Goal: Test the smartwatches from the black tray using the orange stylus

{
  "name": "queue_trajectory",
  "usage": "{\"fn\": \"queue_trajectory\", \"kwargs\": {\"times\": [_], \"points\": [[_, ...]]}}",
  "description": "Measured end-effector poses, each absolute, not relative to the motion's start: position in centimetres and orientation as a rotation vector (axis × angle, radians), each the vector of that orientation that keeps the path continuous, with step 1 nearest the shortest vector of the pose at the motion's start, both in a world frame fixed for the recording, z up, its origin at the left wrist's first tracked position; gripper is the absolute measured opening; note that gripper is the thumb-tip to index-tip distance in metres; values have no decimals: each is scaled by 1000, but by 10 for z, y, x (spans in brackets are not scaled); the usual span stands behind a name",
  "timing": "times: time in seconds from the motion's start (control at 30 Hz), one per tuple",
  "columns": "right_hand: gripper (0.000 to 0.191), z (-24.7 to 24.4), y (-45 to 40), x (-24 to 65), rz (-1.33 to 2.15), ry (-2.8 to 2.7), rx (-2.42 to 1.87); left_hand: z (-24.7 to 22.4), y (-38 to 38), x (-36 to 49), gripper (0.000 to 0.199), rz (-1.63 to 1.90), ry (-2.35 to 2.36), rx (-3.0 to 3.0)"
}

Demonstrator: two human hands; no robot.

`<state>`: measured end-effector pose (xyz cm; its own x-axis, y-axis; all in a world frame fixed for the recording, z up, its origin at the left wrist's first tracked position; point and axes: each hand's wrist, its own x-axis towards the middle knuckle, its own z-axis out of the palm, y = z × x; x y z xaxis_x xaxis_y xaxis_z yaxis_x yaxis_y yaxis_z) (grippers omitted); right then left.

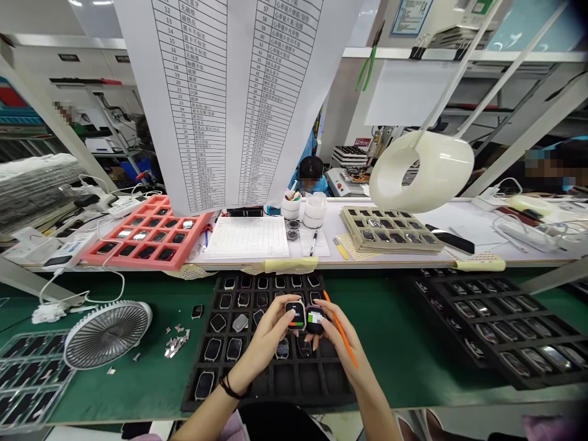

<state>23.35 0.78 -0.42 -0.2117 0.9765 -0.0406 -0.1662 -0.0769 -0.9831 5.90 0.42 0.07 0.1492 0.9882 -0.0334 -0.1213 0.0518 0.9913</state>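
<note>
Left hand point(271, 323) holds watch point(298, 312); right hand point(334, 336), second watch point(315, 317)

Thin black bands point(228, 388) are looped around left wrist point(239, 372). Black garment point(278, 422) is worn over front of body; pale lilac cloth point(234, 427) is glimpsed alongside.

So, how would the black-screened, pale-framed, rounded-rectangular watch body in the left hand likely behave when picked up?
The watch body is probably stiff: it shows no bend in the left hand's grip. Its glassy-looking screen may be slippery and fragile. Its squared outline makes rolling unlikely.
</note>
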Motion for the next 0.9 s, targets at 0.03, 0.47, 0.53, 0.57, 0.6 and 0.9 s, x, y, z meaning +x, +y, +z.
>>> {"fn": "queue_trajectory", "kwargs": {"times": [0.03,0.47,0.53,0.57,0.6,0.9], "points": [[37,-3,8,233,1483,-1195,-1024,1,4,59,43,1127,1026,1153],[33,-6,8,231,1488,-1157,-990,-2,6,59,44,1139,1034,1116],[32,-5,7,232,1520,-1135,-937,-5,7,58,45,1133,1020,1077],[32,-4,6,232,1537,-1129,-916,-6,8,58,45,1128,1013,1055],[31,-4,6,233,1552,-1127,-902,-6,8,57,45,1122,1010,1036],[32,-17,12,230,1489,-1145,-976,-5,8,56,42,1142,1020,1027]]}}
